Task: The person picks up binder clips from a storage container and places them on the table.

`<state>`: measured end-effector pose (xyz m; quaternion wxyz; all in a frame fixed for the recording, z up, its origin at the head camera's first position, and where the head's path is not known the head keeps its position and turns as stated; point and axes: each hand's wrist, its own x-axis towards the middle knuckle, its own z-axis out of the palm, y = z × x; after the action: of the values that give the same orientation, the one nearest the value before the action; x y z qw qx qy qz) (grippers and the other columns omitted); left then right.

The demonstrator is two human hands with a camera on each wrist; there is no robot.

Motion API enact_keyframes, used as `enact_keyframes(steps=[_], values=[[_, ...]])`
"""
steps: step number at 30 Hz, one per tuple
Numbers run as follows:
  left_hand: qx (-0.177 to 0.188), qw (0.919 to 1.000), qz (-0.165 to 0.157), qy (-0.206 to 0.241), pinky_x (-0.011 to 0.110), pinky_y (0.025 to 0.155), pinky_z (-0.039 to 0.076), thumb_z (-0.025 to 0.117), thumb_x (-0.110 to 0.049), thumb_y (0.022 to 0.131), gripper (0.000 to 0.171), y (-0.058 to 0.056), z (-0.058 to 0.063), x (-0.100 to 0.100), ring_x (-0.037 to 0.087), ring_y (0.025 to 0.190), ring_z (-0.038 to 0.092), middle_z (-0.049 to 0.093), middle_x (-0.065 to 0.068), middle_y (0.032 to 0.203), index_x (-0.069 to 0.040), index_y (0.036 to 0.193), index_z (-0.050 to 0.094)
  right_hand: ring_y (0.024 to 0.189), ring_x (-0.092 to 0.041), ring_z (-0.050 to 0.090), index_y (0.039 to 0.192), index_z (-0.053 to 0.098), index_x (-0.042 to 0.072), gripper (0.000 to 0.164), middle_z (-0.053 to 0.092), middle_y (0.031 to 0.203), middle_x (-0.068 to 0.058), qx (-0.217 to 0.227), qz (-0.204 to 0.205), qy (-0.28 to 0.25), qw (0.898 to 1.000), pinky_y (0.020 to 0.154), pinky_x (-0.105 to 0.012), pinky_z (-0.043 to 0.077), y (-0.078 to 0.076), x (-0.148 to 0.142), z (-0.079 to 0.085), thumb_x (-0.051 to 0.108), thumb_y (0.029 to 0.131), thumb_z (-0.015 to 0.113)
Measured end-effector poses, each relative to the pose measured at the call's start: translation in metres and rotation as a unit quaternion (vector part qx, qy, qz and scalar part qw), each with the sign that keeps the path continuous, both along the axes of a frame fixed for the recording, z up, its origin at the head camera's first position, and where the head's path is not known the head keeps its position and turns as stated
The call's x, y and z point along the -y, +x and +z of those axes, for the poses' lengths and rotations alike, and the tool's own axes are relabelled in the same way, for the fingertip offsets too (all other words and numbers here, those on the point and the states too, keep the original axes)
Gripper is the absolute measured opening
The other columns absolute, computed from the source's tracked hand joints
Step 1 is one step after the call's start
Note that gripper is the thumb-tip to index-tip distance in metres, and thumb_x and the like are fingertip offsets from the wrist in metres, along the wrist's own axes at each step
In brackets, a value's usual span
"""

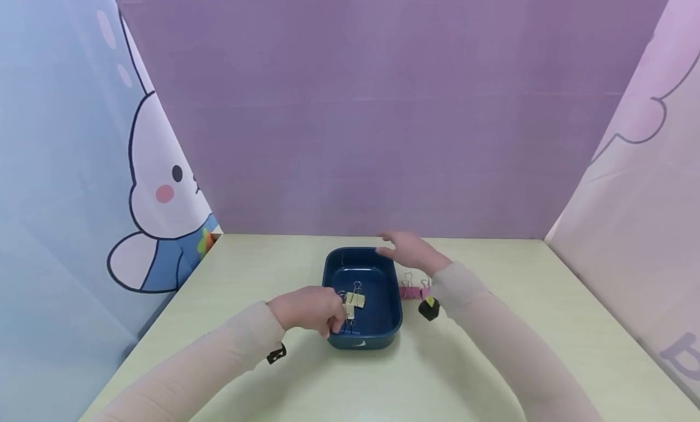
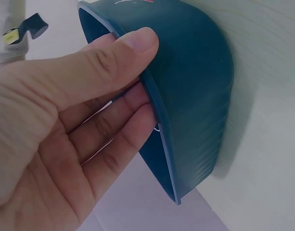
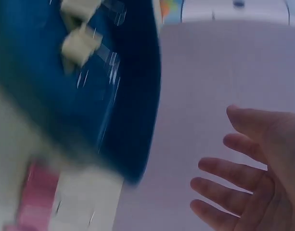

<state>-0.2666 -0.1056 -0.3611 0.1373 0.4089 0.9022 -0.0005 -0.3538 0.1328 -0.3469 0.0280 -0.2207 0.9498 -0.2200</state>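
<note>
A dark blue rectangular bin stands on the table, with several pale yellow binder clips lying in its left part. My left hand pinches the bin's rim at its near left. In the left wrist view the thumb lies outside the wall and the fingers reach over the rim to the inside. My right hand is by the bin's far right corner, its fingers spread and holding nothing. Pink binder clips sit just right of the bin, partly covered by the right sleeve.
The pale wooden table ends at a purple backdrop. Printed curtains, one with a rabbit, flank it on the left and right. A small black wrist device hangs at the right sleeve.
</note>
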Motion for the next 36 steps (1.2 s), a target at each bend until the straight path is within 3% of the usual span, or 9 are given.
enact_keyframes(steps=[5,9,13,16,21,29,36], values=[[-0.003,0.9999,-0.010,0.001,0.018,0.070,0.051,0.083,-0.009,0.074,0.017,-0.001,0.000,0.002,0.001,0.069,0.055,0.064,-0.015,0.075,-0.022,0.077,0.072,0.115,-0.024,0.061,0.135,0.055,0.011,0.041,0.063,0.128,-0.011,0.000,0.098,0.036,0.995,0.097,-0.041,0.049,0.016,0.048,0.002,0.029,0.098,0.056],[-0.007,0.9998,-0.016,0.007,0.018,0.070,0.051,0.082,-0.009,0.075,0.016,-0.001,-0.001,0.003,0.000,0.069,0.055,0.064,-0.015,0.075,-0.021,0.078,0.072,0.101,-0.014,0.064,0.123,0.064,0.014,0.030,0.068,0.115,-0.001,0.038,0.131,0.100,0.986,0.088,-0.033,0.052,0.031,0.071,-0.005,0.028,0.096,0.061],[-0.008,0.9998,-0.013,0.009,0.019,0.070,0.051,0.082,-0.010,0.075,0.015,-0.001,0.000,0.002,0.002,0.070,0.054,0.063,-0.014,0.076,-0.021,0.078,0.072,0.083,-0.009,0.062,0.111,0.070,0.017,0.020,0.067,0.097,0.006,0.099,0.133,0.148,0.975,0.079,-0.027,0.052,0.042,0.082,-0.014,0.025,0.093,0.065],[-0.010,0.9999,-0.010,0.009,0.019,0.069,0.051,0.082,-0.011,0.075,0.015,0.000,0.000,0.003,0.003,0.069,0.054,0.062,-0.014,0.075,-0.021,0.078,0.072,0.070,-0.009,0.058,0.102,0.073,0.018,0.012,0.065,0.083,0.007,0.132,0.125,0.155,0.971,0.069,-0.024,0.049,0.048,0.088,-0.018,0.021,0.092,0.066],[-0.012,0.9998,-0.007,0.013,0.018,0.068,0.050,0.083,-0.011,0.075,0.016,0.000,0.000,0.004,0.003,0.069,0.053,0.062,-0.014,0.074,-0.022,0.075,0.071,0.064,-0.011,0.058,0.091,0.072,0.017,0.007,0.063,0.075,0.005,0.136,0.129,0.149,0.971,0.061,-0.022,0.046,0.053,0.093,-0.020,0.014,0.092,0.065],[-0.010,0.9995,-0.008,0.028,0.017,0.066,0.050,0.083,-0.010,0.074,0.016,0.000,-0.001,0.005,0.003,0.067,0.053,0.061,-0.013,0.072,-0.020,0.075,0.071,0.064,-0.016,0.065,0.079,0.069,0.015,0.018,0.066,0.070,0.001,0.155,0.119,0.119,0.974,0.058,-0.021,0.052,0.053,0.091,-0.029,0.004,0.093,0.061],[-0.009,0.9998,-0.009,0.018,0.017,0.067,0.050,0.083,-0.010,0.074,0.016,0.000,0.001,0.005,0.002,0.068,0.053,0.061,-0.014,0.072,-0.020,0.076,0.071,0.062,-0.013,0.066,0.082,0.073,0.010,0.015,0.068,0.071,0.000,0.164,0.119,0.083,0.976,0.058,-0.023,0.055,0.053,0.083,-0.026,0.000,0.089,0.064]])
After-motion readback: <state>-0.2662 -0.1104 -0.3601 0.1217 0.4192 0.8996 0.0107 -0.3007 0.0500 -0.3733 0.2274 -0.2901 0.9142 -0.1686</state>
